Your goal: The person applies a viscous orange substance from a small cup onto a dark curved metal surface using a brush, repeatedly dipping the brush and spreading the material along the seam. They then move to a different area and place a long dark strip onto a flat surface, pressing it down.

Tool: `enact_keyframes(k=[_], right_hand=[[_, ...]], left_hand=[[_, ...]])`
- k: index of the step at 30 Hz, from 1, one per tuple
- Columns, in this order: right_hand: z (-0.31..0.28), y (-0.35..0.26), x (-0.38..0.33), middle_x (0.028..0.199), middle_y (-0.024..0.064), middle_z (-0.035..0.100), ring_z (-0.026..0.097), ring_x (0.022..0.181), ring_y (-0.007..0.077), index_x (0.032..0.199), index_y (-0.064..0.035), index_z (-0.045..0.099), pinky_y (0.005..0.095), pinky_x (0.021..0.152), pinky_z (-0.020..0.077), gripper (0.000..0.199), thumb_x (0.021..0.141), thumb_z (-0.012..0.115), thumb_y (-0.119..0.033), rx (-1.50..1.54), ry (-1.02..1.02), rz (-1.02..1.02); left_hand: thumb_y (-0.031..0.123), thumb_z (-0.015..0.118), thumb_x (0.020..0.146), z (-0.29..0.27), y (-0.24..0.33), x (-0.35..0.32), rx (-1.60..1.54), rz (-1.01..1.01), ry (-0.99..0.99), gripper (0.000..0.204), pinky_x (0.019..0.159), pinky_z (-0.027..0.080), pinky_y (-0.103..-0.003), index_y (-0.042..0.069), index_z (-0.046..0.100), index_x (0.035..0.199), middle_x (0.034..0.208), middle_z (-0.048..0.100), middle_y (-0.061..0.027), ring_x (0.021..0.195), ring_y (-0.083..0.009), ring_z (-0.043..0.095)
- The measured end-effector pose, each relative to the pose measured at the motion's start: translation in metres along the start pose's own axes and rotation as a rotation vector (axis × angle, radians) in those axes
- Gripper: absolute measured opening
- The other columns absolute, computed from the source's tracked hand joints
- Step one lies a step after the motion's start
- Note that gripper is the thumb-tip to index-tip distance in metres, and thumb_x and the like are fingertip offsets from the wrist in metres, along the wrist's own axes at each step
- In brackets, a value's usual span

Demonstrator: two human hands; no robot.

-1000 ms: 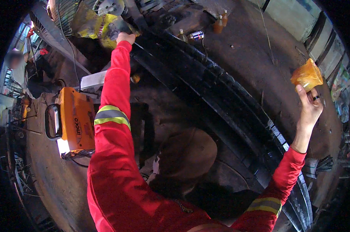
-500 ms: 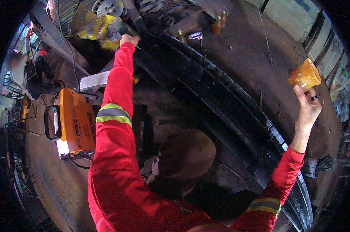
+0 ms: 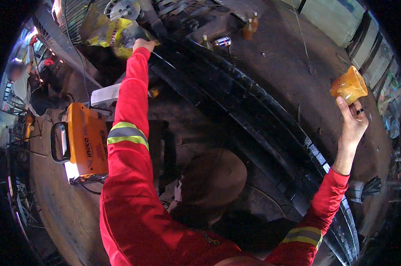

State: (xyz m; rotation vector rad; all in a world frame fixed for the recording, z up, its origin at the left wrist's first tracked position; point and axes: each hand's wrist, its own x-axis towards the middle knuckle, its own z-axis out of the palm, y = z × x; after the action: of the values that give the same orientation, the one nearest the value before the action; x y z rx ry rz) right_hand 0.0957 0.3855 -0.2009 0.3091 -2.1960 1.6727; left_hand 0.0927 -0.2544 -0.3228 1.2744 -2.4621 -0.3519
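The right hand (image 3: 353,122), thumb and fingers pinched, grasps an orange plastic packet (image 3: 349,85) aloft at two o'clock. At eleven o'clock, the left hand (image 3: 143,45) curls just beside a crumpled yellow bag (image 3: 100,33) near the upper end of a long black beam (image 3: 253,119), its exact grip impossible to tell, while an orange machine (image 3: 87,139) sits at nine o'clock.
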Motion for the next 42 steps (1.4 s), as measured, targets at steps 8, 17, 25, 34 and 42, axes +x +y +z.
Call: enact_keyframes(k=[8,17,25,34,42], right_hand=[[-0.002,0.001,0.001,0.099,0.0092,0.065,0.061,0.089,0.0137,0.106,0.0067,0.061,0.0259,0.086,0.0444,0.041,0.072,0.077,-0.009,0.014,0.009,-0.014],[0.004,-0.002,-0.001,0.097,0.009,0.065,0.06,0.089,0.0131,0.107,0.007,0.061,0.0258,0.085,0.0445,0.043,0.071,0.078,-0.01,0.013,0.018,-0.01],[-0.002,-0.005,-0.001,0.098,0.0098,0.065,0.06,0.089,0.013,0.108,0.0072,0.06,0.0261,0.085,0.0445,0.042,0.073,0.076,-0.01,-0.001,0.015,0.01],[-0.002,-0.002,0.0,0.099,0.0093,0.065,0.06,0.09,0.0137,0.106,0.0067,0.061,0.0261,0.086,0.0437,0.04,0.073,0.076,-0.009,0.023,-0.005,0.002],[-0.002,-0.001,0.002,0.1,0.009,0.065,0.06,0.091,0.0139,0.107,0.0069,0.061,0.027,0.086,0.0441,0.041,0.073,0.076,-0.01,0.048,0.011,0.0]], left_hand=[[0.033,0.065,0.067,-0.004,0.004,0.007,-0.197,-0.041,0.097,0.043,0.076,0.05,-0.04,-0.005,0.066,0.088,0.082,0.066,-0.0223,0.081,-0.0365,0.065],[0.049,0.069,0.065,-0.027,0.013,-0.002,-0.012,-0.055,0.097,0.057,0.088,0.046,-0.04,-0.002,0.067,0.093,0.102,0.063,-0.0232,0.102,-0.0342,0.059],[0.047,0.068,0.068,-0.024,0.024,-0.027,-0.056,0.158,0.051,0.054,0.087,0.047,-0.04,0.001,0.066,0.096,0.101,0.062,-0.0234,0.1,-0.0363,0.059],[0.049,0.069,0.067,-0.036,0.04,-0.04,-0.018,0.09,0.031,0.056,0.087,0.047,-0.04,0.0,0.066,0.095,0.101,0.063,-0.0223,0.101,-0.0352,0.059],[0.044,0.071,0.067,-0.027,0.012,-0.017,0.005,0.086,-0.015,0.056,0.088,0.046,-0.04,-0.001,0.065,0.098,0.104,0.062,-0.023,0.102,-0.0346,0.059]])
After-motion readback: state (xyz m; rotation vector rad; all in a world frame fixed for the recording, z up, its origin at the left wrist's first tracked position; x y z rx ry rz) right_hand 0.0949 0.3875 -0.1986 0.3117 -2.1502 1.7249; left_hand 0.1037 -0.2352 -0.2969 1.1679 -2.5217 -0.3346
